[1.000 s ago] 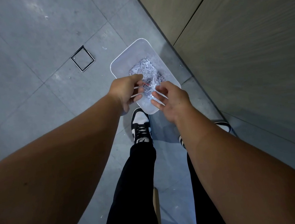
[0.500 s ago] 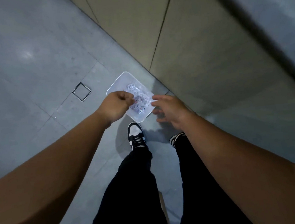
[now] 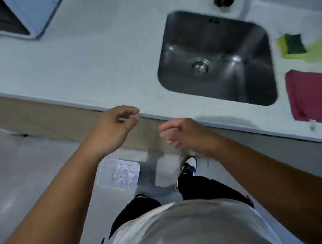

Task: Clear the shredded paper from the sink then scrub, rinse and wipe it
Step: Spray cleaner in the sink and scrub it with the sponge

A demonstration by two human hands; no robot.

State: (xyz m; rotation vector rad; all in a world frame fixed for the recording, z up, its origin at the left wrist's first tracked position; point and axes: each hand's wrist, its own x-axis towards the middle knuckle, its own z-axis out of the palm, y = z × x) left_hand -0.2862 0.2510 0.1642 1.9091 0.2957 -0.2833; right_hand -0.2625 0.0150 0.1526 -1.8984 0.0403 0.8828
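Currently L grip (image 3: 116,127) & R grip (image 3: 185,133) loose, empty; sink (image 3: 241,76) beyond, right.

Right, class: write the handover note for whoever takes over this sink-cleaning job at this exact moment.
Left hand: loosely curled, holding nothing.
Right hand: relaxed, empty. Both hover at the counter's front edge.
Things: shredded white paper lies in the clear plastic tub on the floor. The rectangular steel sink shows no paper. A green-and-yellow scrubbing sponge and a dark red cloth lie on the pale countertop, right of the sink.
Done: paper cleared, it seems.
Left: scrub, rinse, wipe.
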